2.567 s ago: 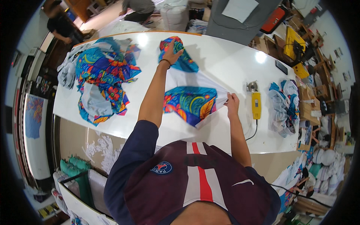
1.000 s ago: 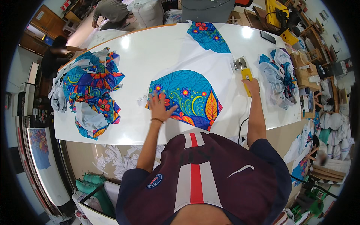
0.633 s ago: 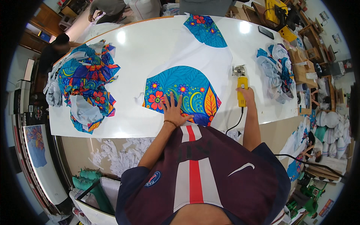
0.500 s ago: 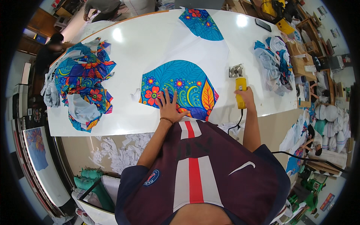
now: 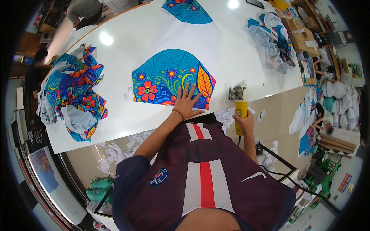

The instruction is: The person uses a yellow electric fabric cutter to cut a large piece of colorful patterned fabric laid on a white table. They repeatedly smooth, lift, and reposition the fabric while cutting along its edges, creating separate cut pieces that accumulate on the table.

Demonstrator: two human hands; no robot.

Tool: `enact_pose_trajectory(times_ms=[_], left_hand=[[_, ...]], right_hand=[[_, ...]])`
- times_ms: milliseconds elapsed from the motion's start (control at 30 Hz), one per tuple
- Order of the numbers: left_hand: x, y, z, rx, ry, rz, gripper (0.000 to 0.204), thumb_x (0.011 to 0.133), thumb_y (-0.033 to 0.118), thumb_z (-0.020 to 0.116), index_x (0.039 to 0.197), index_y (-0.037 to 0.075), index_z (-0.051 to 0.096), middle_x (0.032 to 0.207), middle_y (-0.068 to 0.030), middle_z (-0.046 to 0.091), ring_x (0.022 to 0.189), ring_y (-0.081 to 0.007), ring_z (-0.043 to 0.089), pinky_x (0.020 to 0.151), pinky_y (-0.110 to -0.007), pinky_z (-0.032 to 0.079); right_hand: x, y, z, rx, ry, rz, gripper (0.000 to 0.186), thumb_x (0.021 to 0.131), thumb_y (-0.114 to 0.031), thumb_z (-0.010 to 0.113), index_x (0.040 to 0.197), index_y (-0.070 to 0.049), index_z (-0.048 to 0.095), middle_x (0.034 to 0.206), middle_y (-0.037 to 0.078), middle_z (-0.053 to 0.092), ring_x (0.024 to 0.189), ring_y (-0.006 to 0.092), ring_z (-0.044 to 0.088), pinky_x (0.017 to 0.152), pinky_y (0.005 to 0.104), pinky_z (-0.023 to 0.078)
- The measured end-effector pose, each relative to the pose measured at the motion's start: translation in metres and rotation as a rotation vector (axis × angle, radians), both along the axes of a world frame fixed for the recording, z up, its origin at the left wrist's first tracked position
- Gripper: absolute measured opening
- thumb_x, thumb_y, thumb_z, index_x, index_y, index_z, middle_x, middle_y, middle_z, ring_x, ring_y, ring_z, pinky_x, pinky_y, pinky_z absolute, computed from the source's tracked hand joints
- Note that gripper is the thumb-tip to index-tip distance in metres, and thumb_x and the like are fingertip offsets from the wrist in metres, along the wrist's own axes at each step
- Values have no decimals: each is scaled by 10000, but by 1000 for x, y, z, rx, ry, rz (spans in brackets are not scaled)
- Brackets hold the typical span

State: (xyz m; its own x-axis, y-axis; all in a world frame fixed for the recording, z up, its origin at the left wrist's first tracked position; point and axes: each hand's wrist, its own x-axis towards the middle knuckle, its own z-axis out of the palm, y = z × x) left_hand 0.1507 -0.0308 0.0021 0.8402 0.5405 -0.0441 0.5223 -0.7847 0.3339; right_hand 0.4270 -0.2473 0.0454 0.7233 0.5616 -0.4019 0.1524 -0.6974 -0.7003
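Note:
A fabric panel (image 5: 165, 79) printed with flowers and leaves on blue lies flat on the white table. My left hand (image 5: 186, 105) rests palm down on its near right edge, fingers spread, below the orange leaf print. To the right, my right hand (image 5: 246, 122) is closed around the yellow body of a corded electric rotary cutter (image 5: 241, 109). The cutter's round metal head (image 5: 236, 92) is at the table's near edge, apart from the panel. White fabric (image 5: 189, 40) extends behind the panel toward another printed piece (image 5: 189, 12).
Crumpled printed cloth (image 5: 75, 92) is heaped on the table's left, and another heap (image 5: 271, 42) is at the right. A phone (image 5: 255, 4) lies at the far edge. White scraps (image 5: 115, 156) cover floor below. The black power cord (image 5: 300, 188) trails right. Other people are around.
My right hand has drawn the cutter back toward the table's near edge. My left hand has shifted rightward along the panel. The whole view has turned and shifted.

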Motion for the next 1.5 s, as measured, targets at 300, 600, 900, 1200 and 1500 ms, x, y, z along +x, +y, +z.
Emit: enact_pose_trajectory(times_ms=[300,600,900,1200,1500], left_hand=[[54,-22,8,-126,-50,-70,1008,872,825,569,1643,205,375,1728,-287,115,1579,-554,61,1222,-740,53],[78,202,-11,57,-167,311,853,994,710,497,1609,124,424,1703,-241,257,1582,-489,162,1250,-678,144],[151,299,-28,12,172,262,852,960,823,376,1648,320,358,1770,-109,137,1597,-505,52,1203,-772,81],[115,314,-27,183,35,391,923,941,808,446,1680,282,275,1753,-195,138,1589,-520,77,1192,-776,119],[-27,68,1,14,-360,410,737,942,399,759,1547,77,490,1673,-258,296,1543,-509,230,1242,-617,233]], right_hand=[[-34,-50,-2,61,96,-159,594,683,-204,912,1164,34,659,1008,150,725,887,272,704,818,391,558],[-53,-57,16,-28,68,-61,626,690,-204,917,1198,37,641,1060,183,727,948,305,718,849,421,557],[-73,-36,41,-3,148,-118,616,699,-190,904,1211,29,641,1073,175,730,965,279,721,859,400,558],[-86,-31,50,-232,-6,-58,657,703,-254,888,1227,17,600,1121,237,713,1026,399,706,903,469,547],[-71,-4,54,-347,-296,221,658,768,-293,799,1314,-67,509,1095,246,702,1028,493,672,850,572,541]])
